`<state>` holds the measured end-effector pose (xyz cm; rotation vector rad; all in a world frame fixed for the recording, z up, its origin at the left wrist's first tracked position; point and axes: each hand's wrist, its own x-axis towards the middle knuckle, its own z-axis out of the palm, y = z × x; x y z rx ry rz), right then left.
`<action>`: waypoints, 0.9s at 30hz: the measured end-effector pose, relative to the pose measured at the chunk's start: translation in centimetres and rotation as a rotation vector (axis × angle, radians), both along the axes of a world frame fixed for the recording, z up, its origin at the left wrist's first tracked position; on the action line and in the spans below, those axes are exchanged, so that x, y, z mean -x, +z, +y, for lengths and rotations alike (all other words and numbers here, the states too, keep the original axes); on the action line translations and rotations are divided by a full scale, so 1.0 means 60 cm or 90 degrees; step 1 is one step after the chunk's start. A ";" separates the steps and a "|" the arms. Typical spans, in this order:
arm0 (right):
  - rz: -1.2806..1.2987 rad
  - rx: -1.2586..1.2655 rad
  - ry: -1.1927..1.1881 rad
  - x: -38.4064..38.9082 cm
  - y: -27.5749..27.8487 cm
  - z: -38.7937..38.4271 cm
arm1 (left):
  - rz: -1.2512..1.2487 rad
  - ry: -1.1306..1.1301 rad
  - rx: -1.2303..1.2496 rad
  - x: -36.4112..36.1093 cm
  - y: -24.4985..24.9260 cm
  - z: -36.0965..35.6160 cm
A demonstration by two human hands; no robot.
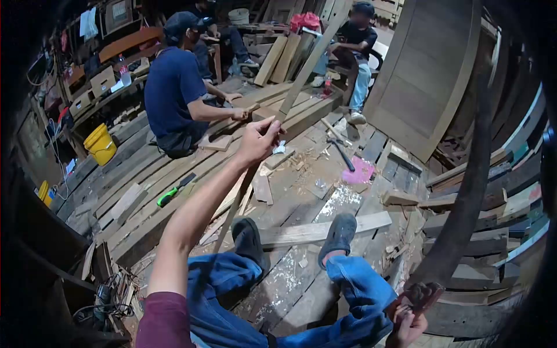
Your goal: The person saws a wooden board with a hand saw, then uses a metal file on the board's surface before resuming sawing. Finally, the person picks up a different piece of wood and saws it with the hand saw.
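My left hand is raised in front of me, its fingers closed around a long, narrow wooden strip. The strip slants from the top of the view down past my forearm towards my legs. Low on the right, my right hand grips the reddish-brown handle of what looks like a handsaw. Its long dark blade points upward and stands apart from the strip. Between my feet and beyond lies a pale board on the floor.
A hammer lies beside a pink sheet among wood shavings. At left are a green-handled tool and a yellow bucket. A co-worker sits at left, another person at the back. A wooden panel leans at right.
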<state>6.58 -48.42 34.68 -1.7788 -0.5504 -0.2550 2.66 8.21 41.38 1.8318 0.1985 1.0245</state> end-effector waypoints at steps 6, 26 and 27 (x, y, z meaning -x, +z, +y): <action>0.121 -0.120 -0.082 0.067 0.058 -0.054 | -0.037 -0.209 0.167 0.064 0.109 -0.097; 0.216 0.098 0.122 -0.145 -0.034 0.102 | 0.293 -0.443 0.379 -0.118 -0.248 -0.109; 0.150 0.039 -0.016 -0.135 -0.083 0.118 | 0.310 -0.417 0.394 -0.129 -0.251 -0.131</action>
